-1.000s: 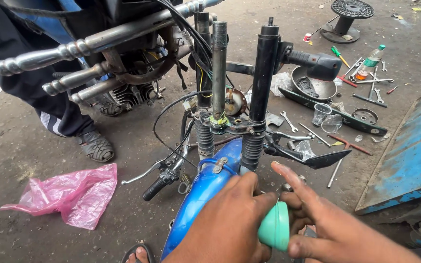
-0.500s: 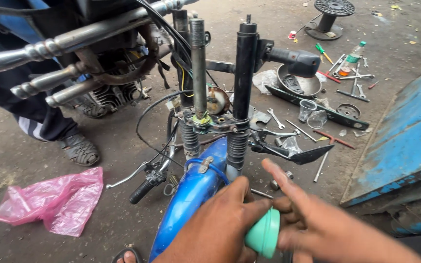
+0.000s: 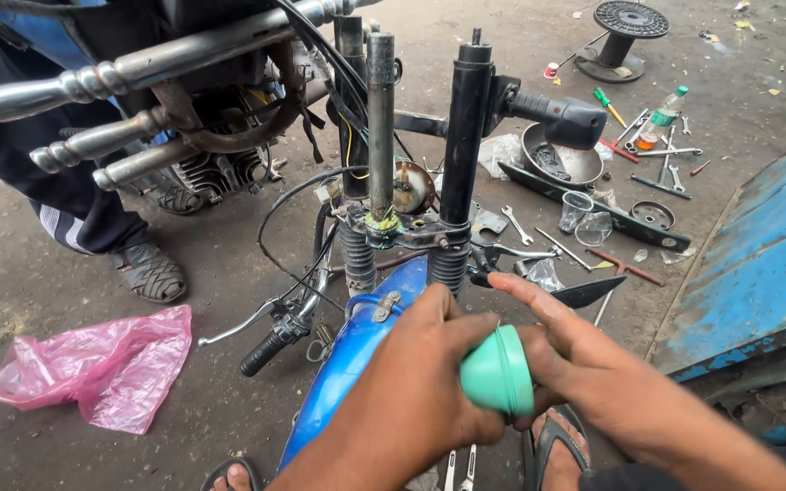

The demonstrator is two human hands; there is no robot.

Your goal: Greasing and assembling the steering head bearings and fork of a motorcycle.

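We have the green cap [image 3: 498, 371] between both hands, low in the middle of the view, just in front of the blue tank [image 3: 347, 364] and below the two fork tubes [image 3: 462, 155]. Since a second ago it has slid a little to the right and turned, so its round rim now faces us more squarely; the hands have kept to the same spot. Our left hand [image 3: 420, 373] wraps it from the left, fingers pressed together and curled over the top, thumb pinching the side. Our right hand [image 3: 584, 364] meets it from the right with the fingers [image 3: 525, 293] stretched out flat and close together, the thumb hidden behind the cap, so we cannot tell how it grips. We judge that the cap is being twisted or worked, not carried off: it remains clear of the forks and touches nothing but our hands

The pink bag [image 3: 93, 364] lies on the ground to the left, the loose handlebar [image 3: 275, 341] beside the tank, spanners [image 3: 520, 227] and a metal bowl [image 3: 561, 155] beyond the forks. Another person's sandalled foot [image 3: 147, 271] stands at the left
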